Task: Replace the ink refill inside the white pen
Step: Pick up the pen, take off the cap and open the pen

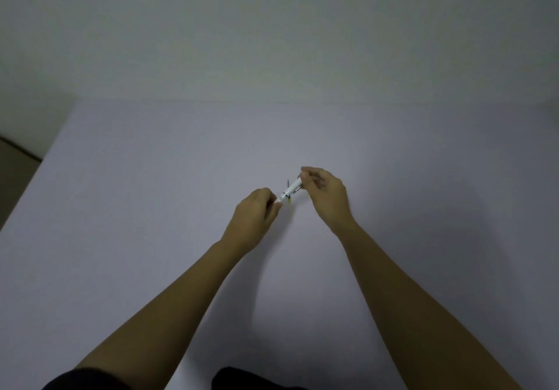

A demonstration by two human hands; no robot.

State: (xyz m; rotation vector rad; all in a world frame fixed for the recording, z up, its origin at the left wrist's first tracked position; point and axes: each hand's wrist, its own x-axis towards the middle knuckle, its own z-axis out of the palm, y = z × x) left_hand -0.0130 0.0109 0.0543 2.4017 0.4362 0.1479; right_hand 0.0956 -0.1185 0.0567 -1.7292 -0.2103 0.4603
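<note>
The white pen (291, 191) is held slanted above the middle of the white table (151, 208), its upper end to the right. My right hand (325, 194) pinches the upper end with its fingertips. My left hand (258, 212) grips the lower end, and its fingers hide the tip. A thin dark piece (288, 183) lies on the table just behind the pen, and a small yellowish bit (289, 199) shows just below it; what they are is too small to tell.
The table meets a pale wall (272, 41) at the back. Its left edge (39, 171) runs diagonally, with dark floor beyond it. Dark clothing (242, 380) shows at the bottom of the view.
</note>
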